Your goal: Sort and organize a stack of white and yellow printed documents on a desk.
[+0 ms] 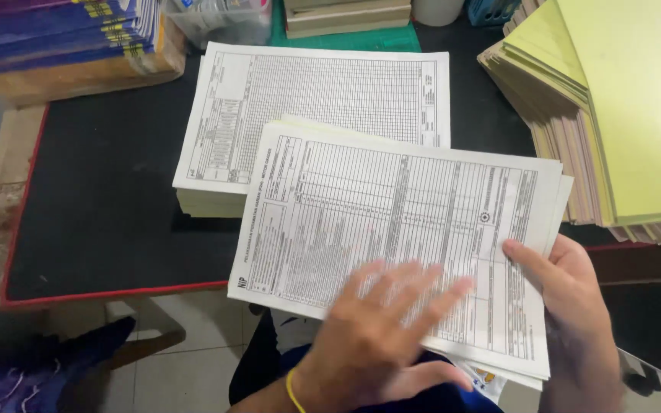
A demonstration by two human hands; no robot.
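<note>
My right hand (575, 306) grips the right edge of a stack of white printed forms (392, 206), thumb on top and fingers beneath. The stack is tilted, with its near part hanging over the table's front edge. My left hand (376, 336), with a yellow band at the wrist, lies palm down on the top sheet with fingers spread; it looks blurred. A second stack of similar white forms (307, 99) lies flat on the black table mat (101, 191), just behind the held one and partly covered by it.
A tall pile of pale yellow sheets (621, 99) fills the right of the table. Purple-covered books (47, 30) lie at the back left, beside a clear plastic container (223, 19). A small pile of boards (346, 15) sits at the back. Tiled floor (185, 359) shows below.
</note>
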